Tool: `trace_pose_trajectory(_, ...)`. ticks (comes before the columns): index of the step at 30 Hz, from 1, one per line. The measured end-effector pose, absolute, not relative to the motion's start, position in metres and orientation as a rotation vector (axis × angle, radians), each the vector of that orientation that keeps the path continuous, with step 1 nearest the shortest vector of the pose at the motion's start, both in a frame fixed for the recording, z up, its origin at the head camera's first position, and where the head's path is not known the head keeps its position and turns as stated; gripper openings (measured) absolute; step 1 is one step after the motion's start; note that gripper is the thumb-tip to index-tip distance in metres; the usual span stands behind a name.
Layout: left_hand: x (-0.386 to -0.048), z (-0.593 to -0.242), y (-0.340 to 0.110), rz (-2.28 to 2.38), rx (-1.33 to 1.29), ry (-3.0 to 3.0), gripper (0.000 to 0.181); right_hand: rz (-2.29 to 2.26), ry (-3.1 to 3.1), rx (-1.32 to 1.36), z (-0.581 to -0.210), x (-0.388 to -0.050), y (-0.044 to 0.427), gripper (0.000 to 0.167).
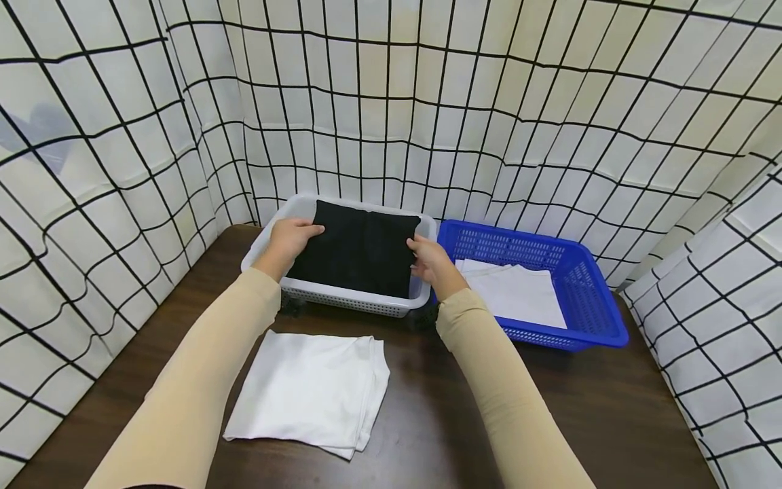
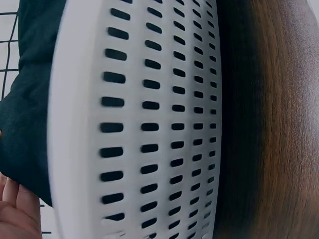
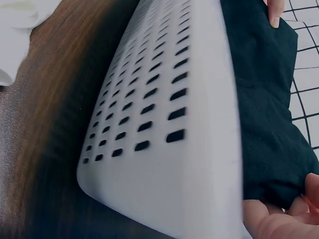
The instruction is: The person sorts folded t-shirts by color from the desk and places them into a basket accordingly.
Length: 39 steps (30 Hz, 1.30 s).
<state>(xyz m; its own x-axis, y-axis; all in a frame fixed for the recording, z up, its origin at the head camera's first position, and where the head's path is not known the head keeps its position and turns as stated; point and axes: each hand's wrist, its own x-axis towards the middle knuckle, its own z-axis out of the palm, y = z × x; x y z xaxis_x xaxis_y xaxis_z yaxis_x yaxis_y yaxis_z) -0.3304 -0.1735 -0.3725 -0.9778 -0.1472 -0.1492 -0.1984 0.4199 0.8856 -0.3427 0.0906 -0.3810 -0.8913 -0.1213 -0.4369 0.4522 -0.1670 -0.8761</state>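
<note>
A folded black cloth (image 1: 360,248) lies across the white basket (image 1: 342,299) at the back of the table. My left hand (image 1: 290,239) pinches the cloth's left edge, thumb on top. At the opposite edge my right hand (image 1: 432,261) grips it between thumb and fingers. In the right wrist view the black cloth (image 3: 269,99) shows beyond the basket's rim, with fingers (image 3: 284,219) under its near corner. The left wrist view has only part of the left hand (image 2: 19,209), below the cloth (image 2: 25,109). The inside of the basket is mostly hidden.
A folded white cloth (image 1: 311,390) lies on the dark wooden table (image 1: 427,421) in front of the white basket. To the right stands a blue basket (image 1: 577,278) holding a white cloth (image 1: 513,292). Black grid panels (image 1: 391,102) with white sheeting enclose the table.
</note>
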Motion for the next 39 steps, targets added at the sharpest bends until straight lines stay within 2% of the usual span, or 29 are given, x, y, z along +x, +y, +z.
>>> trace_pose_trajectory(14,-0.333,-0.392,-0.169,1.625,-0.382,2.57,0.056,-2.112,1.852,0.439,-0.397,-0.342,0.073,0.055)
trace_pose_trajectory(22,-0.333,-0.397,-0.167,1.405,-0.428,2.742,0.047,-1.8,2.139,0.399,-0.401,-0.34,0.072,0.063)
trace_pose_trajectory(28,-0.329,-0.397,-0.171,1.178,-0.399,2.834,0.041,-1.758,2.144,0.372,-0.402,-0.337,0.071,0.07)
trace_pose_trajectory(35,-0.324,-0.395,-0.177,1.077,-0.393,2.876,0.022,-1.715,2.168,0.328,-0.398,-0.335,0.073,0.078)
trace_pose_trajectory(39,-0.321,-0.393,-0.182,1.076,-0.381,2.877,0.028,-1.665,2.227,0.331,-0.396,-0.331,0.071,0.08)
